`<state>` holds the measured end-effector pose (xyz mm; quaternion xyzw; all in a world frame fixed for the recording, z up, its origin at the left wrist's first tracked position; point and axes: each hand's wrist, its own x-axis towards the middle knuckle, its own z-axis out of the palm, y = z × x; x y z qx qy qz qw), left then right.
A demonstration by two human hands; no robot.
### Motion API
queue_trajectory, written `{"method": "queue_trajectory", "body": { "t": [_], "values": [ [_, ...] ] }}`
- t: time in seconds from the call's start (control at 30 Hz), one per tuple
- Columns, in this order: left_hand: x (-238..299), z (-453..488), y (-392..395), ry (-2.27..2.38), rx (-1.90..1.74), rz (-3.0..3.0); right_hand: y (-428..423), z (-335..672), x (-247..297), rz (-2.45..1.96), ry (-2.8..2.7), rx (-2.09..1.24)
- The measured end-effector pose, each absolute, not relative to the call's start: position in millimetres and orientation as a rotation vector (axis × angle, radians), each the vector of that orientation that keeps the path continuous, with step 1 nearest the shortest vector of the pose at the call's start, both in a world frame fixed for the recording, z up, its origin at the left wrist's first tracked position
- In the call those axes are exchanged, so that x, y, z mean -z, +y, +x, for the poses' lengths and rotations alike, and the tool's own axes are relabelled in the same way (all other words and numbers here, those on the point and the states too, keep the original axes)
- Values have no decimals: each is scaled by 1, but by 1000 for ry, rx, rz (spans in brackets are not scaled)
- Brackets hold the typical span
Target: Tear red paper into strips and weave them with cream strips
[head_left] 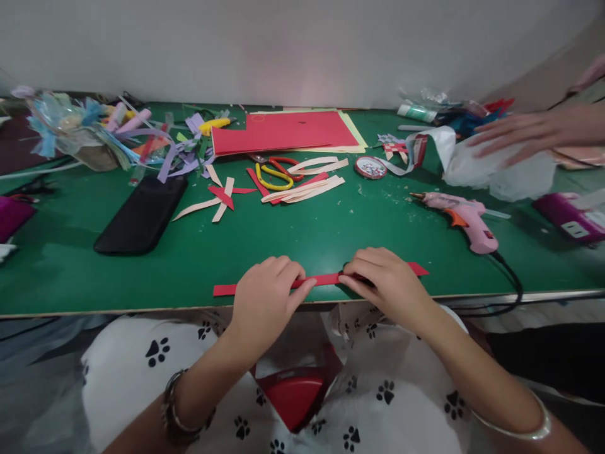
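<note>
A long red paper strip [326, 279] lies crosswise near the front edge of the green table. My left hand [267, 293] pinches it left of its middle, thumb along the near side. With its fingers curled over the strip, my right hand [385, 280] grips it farther right; something dark shows at those fingertips, too small to make out. Both strip ends stick out past my hands. Beyond them lie a woven piece of red and cream strips [223, 195], a bundle of cream strips [309, 189] and yellow-and-red-handled scissors [276, 176].
A pink glue gun [466, 217] with a black cord lies at the right. A black phone [142, 214] is at the left, red paper sheets [288, 132] at the back. Another person's hand [529, 132] touches a white plastic bag [501, 164]. Craft scraps crowd the back left.
</note>
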<state>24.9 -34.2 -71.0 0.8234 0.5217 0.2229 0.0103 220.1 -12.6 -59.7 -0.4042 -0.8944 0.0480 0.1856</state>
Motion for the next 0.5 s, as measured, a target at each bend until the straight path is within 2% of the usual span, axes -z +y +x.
{"method": "queue_trajectory", "body": {
  "t": [0.5],
  "values": [
    [65, 22, -28, 1387, -598, 2729, -13, 195, 64, -998, -2547, 39]
  ]
}}
